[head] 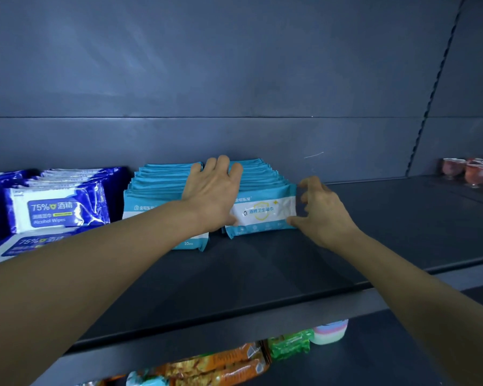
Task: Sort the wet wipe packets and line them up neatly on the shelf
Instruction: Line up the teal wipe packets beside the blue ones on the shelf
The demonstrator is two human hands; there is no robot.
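Glossy teal flat packets point(262, 211), L/R hands.

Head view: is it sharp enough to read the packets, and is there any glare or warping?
Head view: print on the front light-blue wet wipe packet and dark-blue alcohol wipe packets is readable though soft; faint sheen on the grey back panel; wide-angle bending of the shelf's front edge; the red cups at far right are blurred.

Two rows of teal-and-white wet wipe packets point(262, 210) stand upright, side by side on the dark shelf point(262, 274), with blue-and-white alcohol wipe packets point(56, 213) at their left
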